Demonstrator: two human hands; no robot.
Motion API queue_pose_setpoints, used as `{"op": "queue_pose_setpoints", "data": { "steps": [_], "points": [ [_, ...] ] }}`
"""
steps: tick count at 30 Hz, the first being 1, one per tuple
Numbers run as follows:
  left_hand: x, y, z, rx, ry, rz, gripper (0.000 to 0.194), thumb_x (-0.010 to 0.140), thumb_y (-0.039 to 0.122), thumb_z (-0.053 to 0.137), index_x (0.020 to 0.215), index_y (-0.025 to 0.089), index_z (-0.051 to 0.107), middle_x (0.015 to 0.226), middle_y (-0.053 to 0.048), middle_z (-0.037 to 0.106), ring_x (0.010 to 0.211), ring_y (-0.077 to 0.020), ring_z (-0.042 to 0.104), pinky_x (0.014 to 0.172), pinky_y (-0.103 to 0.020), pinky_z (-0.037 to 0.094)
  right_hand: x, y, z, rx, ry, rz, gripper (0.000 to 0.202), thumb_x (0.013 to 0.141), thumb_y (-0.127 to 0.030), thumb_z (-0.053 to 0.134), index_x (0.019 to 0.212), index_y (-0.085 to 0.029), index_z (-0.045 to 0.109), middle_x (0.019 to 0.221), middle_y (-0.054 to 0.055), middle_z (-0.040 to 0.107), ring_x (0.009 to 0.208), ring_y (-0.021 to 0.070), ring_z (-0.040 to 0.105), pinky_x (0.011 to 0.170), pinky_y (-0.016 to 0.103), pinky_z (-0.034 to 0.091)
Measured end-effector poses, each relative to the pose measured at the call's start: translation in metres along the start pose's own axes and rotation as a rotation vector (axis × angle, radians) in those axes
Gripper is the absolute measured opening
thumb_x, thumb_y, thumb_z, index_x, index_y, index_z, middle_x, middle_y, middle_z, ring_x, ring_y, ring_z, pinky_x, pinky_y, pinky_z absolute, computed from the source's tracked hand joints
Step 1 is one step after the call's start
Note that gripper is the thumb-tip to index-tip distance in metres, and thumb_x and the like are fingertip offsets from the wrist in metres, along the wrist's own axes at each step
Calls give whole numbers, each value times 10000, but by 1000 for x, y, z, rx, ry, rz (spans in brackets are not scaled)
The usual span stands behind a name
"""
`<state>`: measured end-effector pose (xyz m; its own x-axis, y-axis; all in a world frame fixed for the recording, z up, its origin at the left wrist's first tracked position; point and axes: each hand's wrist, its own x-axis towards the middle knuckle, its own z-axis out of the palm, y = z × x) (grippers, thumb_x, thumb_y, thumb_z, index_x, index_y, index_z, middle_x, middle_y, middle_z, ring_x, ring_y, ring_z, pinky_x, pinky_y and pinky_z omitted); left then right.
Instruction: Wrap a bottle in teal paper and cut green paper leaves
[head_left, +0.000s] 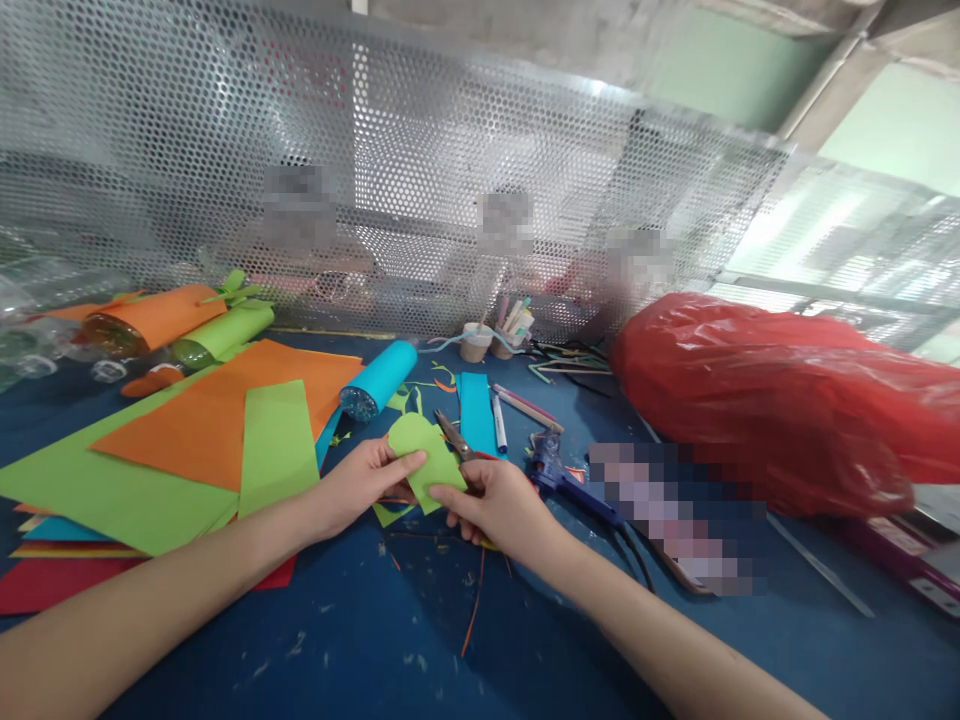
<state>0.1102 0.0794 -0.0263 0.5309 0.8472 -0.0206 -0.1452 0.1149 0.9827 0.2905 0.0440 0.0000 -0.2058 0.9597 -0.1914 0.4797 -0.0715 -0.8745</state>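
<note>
My left hand (375, 472) pinches the left edge of a lime green paper piece (426, 462) with a rounded top. At the paper's lower right is my right hand (487, 500), its fingers closed on scissors and also touching the paper. The scissors' dark blades (453, 436) point up and left, behind the paper's right side; their handles are mostly hidden by the fingers. Green scraps (391, 514) lie under the hands. Just beyond stands no upright object; a blue paper-wrapped bottle (381, 378) lies on its side.
Orange sheets (195, 420) and green sheets lie left, near wrapped bottles (161, 315). A blue strip (478, 412), a marker (499, 424) and a glue gun (574, 485) lie right of centre. A red plastic bag (765, 400) fills the far right. People are behind the perforated screen (420, 150).
</note>
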Motion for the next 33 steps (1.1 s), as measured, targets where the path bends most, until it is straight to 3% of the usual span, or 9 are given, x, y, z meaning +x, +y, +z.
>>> {"op": "queue_pose_setpoints", "data": {
  "steps": [10,19,24,28,33],
  "points": [
    [2,-5,-2,-39,-10,4,289,817,404,681,943,146,717,827,-52,759,748,-165,676,731,-276,520,0,4,1,-13,14,-45,244,766,-325,681,638,-185,528,522,-42,570,432,99,537,394,189,423],
    [1,-3,-3,17,-24,11,327,830,425,657,997,146,698,900,-73,756,756,-168,680,729,-292,522,-2,0,2,52,35,-41,222,768,-296,674,641,-191,526,510,-49,562,407,90,508,387,186,411],
    [1,-1,-2,86,-112,19,353,709,310,785,1021,170,698,958,-69,755,837,-200,684,779,-321,515,-4,-4,0,80,90,-108,172,773,-281,646,666,-187,549,492,-54,539,394,87,478,384,187,385],
    [2,-3,-2,103,-167,31,315,709,236,771,1011,177,702,987,-64,757,937,-213,678,875,-350,488,-2,-4,0,67,94,-130,176,782,-279,633,667,-189,535,472,-61,523,391,86,467,394,189,375],
    [3,-2,-1,122,-164,42,288,714,199,752,997,180,704,963,-57,762,921,-206,682,882,-356,482,-3,-4,-1,36,93,-140,197,791,-298,634,663,-196,525,453,-65,510,394,96,477,406,198,369]
  ]
}}
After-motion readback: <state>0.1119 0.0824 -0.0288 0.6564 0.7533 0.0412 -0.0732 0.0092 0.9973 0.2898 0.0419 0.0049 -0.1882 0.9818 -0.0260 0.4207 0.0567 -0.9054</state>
